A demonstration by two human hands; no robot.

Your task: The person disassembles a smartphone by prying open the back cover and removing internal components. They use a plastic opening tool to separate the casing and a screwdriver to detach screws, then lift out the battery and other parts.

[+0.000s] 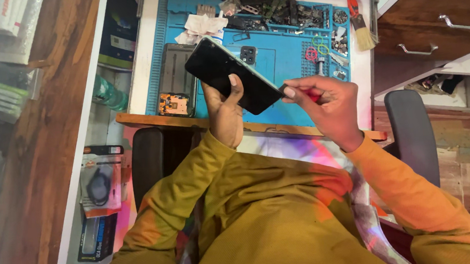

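The phone is held over the mat, which lies on the surface. The left hand is under it at 6 o'clock. The right hand is at 3 o'clock. A brush lies at 2 o'clock, beside the mat.

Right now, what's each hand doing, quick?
Left hand: closed around a black phone.
Right hand: pinching a red-handled tool at the phone's edge.

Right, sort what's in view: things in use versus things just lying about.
In use:
- black smartphone, held in the left hand
- red-handled tool, in the right hand, tip at the phone's edge

Lying about:
- paintbrush
- second phone body
- blue repair mat
- crumpled tissue
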